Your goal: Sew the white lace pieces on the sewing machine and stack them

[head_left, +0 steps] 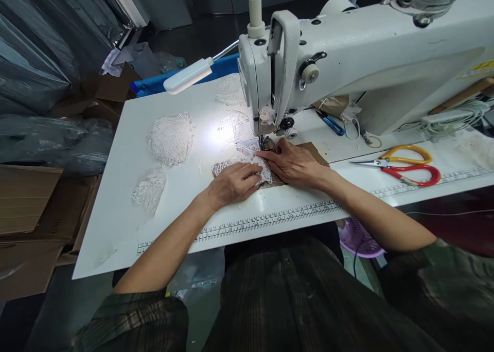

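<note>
A piece of white lace (227, 164) lies under the sewing machine's presser foot (263, 143), with some small pinkish-red spots near the foot. My left hand (236, 181) rests on this lace from the left, palm down, fingers laid over it. From the right, my right hand (293, 162) reaches in with its index finger stretched onto the lace beside the foot; its other fingers are partly hidden. Beneath the right hand is a flat brown piece (313, 152), perhaps cardboard. The needle tip is too small to make out.
Lace bundles (172, 138) and a smaller lace piece (150, 190) lie left on the white table (111, 213). Scissors (403, 164) with yellow and red handles lie right, blue thread snips (331, 123) behind. A lamp (189, 76) overhangs; a purple basket (358, 239) stands below.
</note>
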Available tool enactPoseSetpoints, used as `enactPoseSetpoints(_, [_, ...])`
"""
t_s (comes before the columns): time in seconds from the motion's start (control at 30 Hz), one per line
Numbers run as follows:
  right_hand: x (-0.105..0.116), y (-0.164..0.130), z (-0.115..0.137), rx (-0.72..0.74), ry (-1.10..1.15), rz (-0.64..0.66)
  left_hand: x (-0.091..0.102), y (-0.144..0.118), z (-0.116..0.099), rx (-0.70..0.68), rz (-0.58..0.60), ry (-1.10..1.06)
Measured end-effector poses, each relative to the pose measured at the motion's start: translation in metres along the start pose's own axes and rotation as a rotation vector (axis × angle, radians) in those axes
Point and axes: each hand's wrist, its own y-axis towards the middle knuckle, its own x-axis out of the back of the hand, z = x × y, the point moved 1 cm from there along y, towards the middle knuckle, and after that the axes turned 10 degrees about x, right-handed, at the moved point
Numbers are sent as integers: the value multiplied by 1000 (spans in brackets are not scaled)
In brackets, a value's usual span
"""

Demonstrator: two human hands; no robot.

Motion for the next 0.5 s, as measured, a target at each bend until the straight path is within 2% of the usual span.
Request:
enactPoseSetpoints(0.13, [2,1,-1,-68,41,36,-2,-2,2,39,12,-20])
enactPoseSetpoints(0.3, [8,-18,-16,83,286,-77,-4,-2,3,52,-9,-39])
enactPoseSetpoints(0.5, [11,-29,-18,111,370,-116,-5,-1,4,54,-36,-60])
